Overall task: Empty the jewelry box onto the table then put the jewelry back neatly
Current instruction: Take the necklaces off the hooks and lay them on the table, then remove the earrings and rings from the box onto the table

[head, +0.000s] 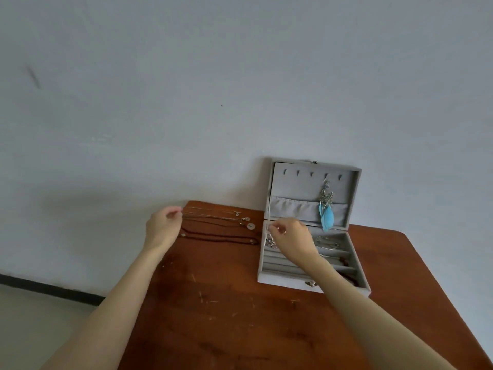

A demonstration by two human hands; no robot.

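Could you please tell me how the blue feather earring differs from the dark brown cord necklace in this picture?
The blue feather earring hangs upright from a hook in the grey jewelry box's open lid, while the dark brown cord necklace lies flat on the wooden table. The earring is short and bright; the necklace is long, thin and dark. Neither is held by the hands.

The tabletop is reddish-brown wood with darker grain and pale scratch marks. The jewelry box is light grey all over, its lining and lid pocket the same soft grey. A feather earring hanging in the lid is bright sky blue below a dull silver top. On the wood lie thin silver chains with small pale round pendants, and a dark brown cord. The wall is pale bluish grey; a black strip runs along its base.
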